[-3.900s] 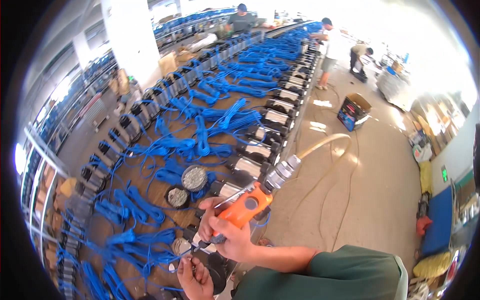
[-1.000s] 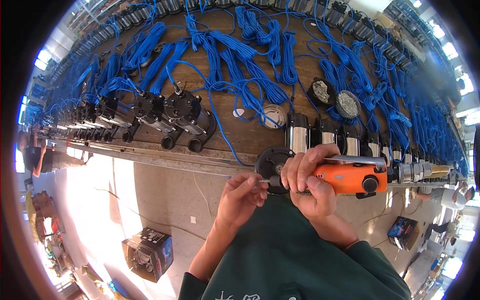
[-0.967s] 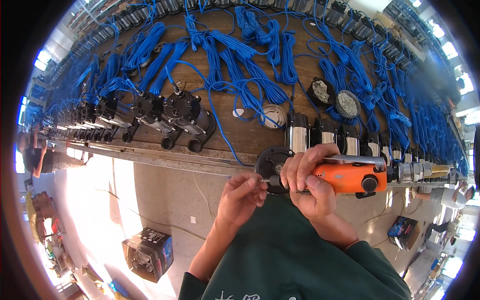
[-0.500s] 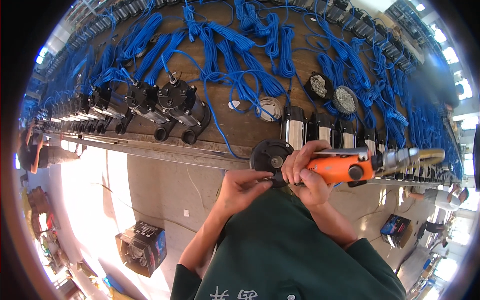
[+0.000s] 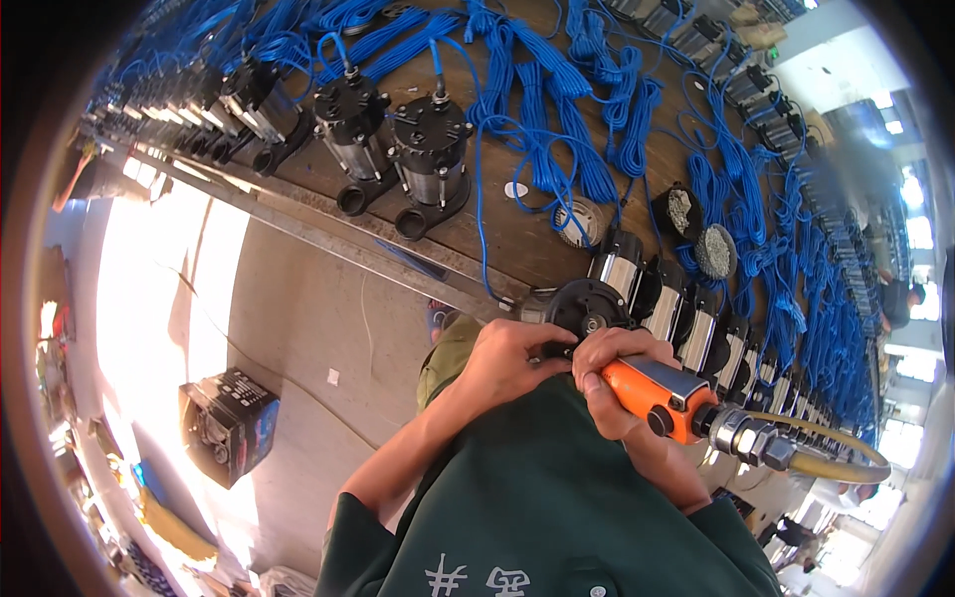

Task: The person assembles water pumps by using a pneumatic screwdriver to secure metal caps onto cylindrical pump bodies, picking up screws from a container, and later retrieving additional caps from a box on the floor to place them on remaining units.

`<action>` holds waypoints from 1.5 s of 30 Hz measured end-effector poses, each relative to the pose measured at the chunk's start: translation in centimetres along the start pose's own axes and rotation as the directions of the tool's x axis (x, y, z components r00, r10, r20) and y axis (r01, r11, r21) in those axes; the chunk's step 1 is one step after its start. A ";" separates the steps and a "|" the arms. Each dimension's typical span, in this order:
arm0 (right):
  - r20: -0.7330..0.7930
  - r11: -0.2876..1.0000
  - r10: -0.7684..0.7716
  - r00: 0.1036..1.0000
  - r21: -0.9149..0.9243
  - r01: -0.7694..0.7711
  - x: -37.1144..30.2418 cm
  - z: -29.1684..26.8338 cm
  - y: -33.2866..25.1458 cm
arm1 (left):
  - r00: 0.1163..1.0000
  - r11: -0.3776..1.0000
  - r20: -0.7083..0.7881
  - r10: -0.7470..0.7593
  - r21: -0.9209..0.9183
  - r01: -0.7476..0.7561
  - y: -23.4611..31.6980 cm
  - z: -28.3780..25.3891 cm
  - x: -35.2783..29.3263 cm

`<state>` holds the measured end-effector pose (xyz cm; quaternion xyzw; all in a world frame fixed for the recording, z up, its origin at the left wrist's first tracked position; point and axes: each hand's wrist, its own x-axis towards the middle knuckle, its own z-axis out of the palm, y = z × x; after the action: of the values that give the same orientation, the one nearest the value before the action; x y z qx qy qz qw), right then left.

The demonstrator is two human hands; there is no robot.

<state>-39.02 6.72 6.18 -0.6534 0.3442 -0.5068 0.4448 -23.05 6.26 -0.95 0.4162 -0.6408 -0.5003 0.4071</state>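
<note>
The right hand (image 5: 619,370) is wrapped around an orange air tool (image 5: 652,400), its dark nose pointing toward the left hand (image 5: 509,360). The left finger and thumb close in at that nose; whether they pinch a small part is hidden. Just beyond both hands lies the pump (image 5: 577,306), its round black end facing the person. If the tool were triggered now, the left fingertips could get nipped, being so near the nose. The hose (image 5: 841,470) looping behind the right grip might tug the tool off line if it snagged.
</note>
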 end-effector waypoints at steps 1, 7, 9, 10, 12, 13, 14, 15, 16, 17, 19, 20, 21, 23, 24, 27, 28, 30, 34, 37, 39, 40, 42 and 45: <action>-0.023 0.999 -0.004 1.000 0.036 0.004 -0.1 0.2 0.2 | 1.000 1.000 -0.008 0.013 -0.006 -0.013 -0.1 0.0 0.0; 0.061 0.996 0.053 0.997 -0.073 -0.048 -0.3 -0.3 0.0 | 0.917 0.784 -0.165 -0.364 -0.586 0.206 -1.2 0.3 -1.7; -0.035 0.999 -0.016 0.999 0.027 0.017 -0.3 -0.3 -0.4 | 0.826 0.500 -0.123 -0.551 -0.841 0.208 -2.8 -0.2 -2.1; -0.086 0.996 -0.048 0.995 0.077 0.055 -0.3 -0.4 -0.5 | 0.785 0.298 -0.031 -0.618 -0.934 0.198 -3.1 -0.6 -2.0; -0.130 0.980 -0.138 0.982 0.125 0.155 0.2 -0.8 -0.2 | 0.780 0.289 -0.028 -0.626 -0.937 0.199 -2.6 -0.9 -1.8; -0.168 0.972 -0.175 0.970 0.130 0.197 0.4 -1.0 0.2 | 0.777 0.285 -0.025 -0.629 -0.937 0.200 -2.3 -0.9 -1.7; -0.206 0.961 -0.218 0.954 0.123 0.246 0.6 -1.2 0.3 | 0.786 0.291 -0.007 -0.619 -0.931 0.221 -1.9 -0.8 -1.5; -0.282 0.972 -0.170 0.944 0.107 0.207 0.3 -1.2 0.4 | 0.794 0.297 0.012 -0.608 -0.924 0.241 -1.6 -0.6 -1.3; -0.235 0.993 -0.091 0.968 0.051 0.106 0.1 -2.0 0.2 | 0.801 0.303 0.031 -0.598 -0.916 0.262 -1.3 -0.5 -1.0; -0.235 0.998 -0.043 0.971 0.038 0.054 -0.1 -2.4 0.3 | 0.800 0.301 0.051 -0.598 -0.911 0.283 -1.2 -0.3 -0.7; -0.274 0.997 0.009 0.962 0.082 0.014 -0.6 -2.9 0.7 | 0.796 0.296 0.090 -0.599 -0.898 0.324 -0.9 0.1 0.1; -0.309 0.989 0.018 0.951 0.143 0.028 -0.8 -2.9 0.9 | 0.789 0.287 0.112 -0.604 -0.893 0.347 -1.0 0.2 0.4; -0.342 0.978 0.028 0.939 0.204 0.045 -0.9 -3.0 0.9 | 0.781 0.278 0.135 -0.610 -0.887 0.370 -1.1 0.3 0.8; -0.371 0.963 0.037 0.928 0.260 0.066 -1.0 -3.4 0.8 | 0.777 0.268 0.172 -0.606 -0.875 0.403 -0.7 0.5 1.5; -0.388 0.955 0.041 0.921 0.288 0.078 -1.0 -3.5 0.6 | 0.780 0.268 0.187 -0.597 -0.870 0.414 0.1 0.7 1.7; -0.477 0.900 0.027 0.879 0.393 0.185 0.2 -3.0 -1.2 | 0.801 0.277 0.259 -0.539 -0.844 0.459 1.9 1.2 2.3; -0.508 0.886 0.015 0.861 0.406 0.224 0.7 -2.8 -1.8 | 0.807 0.280 0.287 -0.516 -0.834 0.475 2.3 1.3 2.4; -0.497 0.875 0.004 0.868 0.422 0.238 1.4 -3.0 -2.6 | 0.801 0.286 0.315 -0.509 -0.815 0.503 3.3 1.6 2.7; -0.499 0.842 0.013 0.867 0.472 0.259 1.5 -3.3 -2.5 | 0.794 0.306 0.360 -0.490 -0.781 0.544 4.7 1.8 3.3; -0.500 0.801 0.020 0.866 0.526 0.285 1.2 -3.7 -2.1 | 0.780 0.322 0.363 -0.510 -0.760 0.564 5.4 2.2 3.6; -0.507 0.800 0.016 0.862 0.523 0.293 1.1 -3.8 -2.0 | 0.779 0.335 0.343 -0.525 -0.758 0.560 5.6 2.6 3.7; -0.513 0.821 0.015 0.858 0.496 0.282 1.1 -3.8 -1.9 | 0.778 0.342 0.333 -0.533 -0.756 0.558 5.7 2.7 3.7; -0.526 0.863 0.009 0.850 0.434 0.259 1.2 -3.8 -1.7 | 0.778 0.336 0.320 -0.541 -0.765 0.549 6.1 3.1 4.0; -0.486 0.867 -0.040 0.873 0.417 0.273 1.2 -4.1 -1.5 | 0.767 0.345 0.338 -0.546 -0.743 0.573 5.2 2.9 4.2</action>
<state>-42.67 5.20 8.38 -0.4116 0.2497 -0.7510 0.4518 -27.74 3.99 4.14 0.3654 -0.1594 -0.8498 0.3448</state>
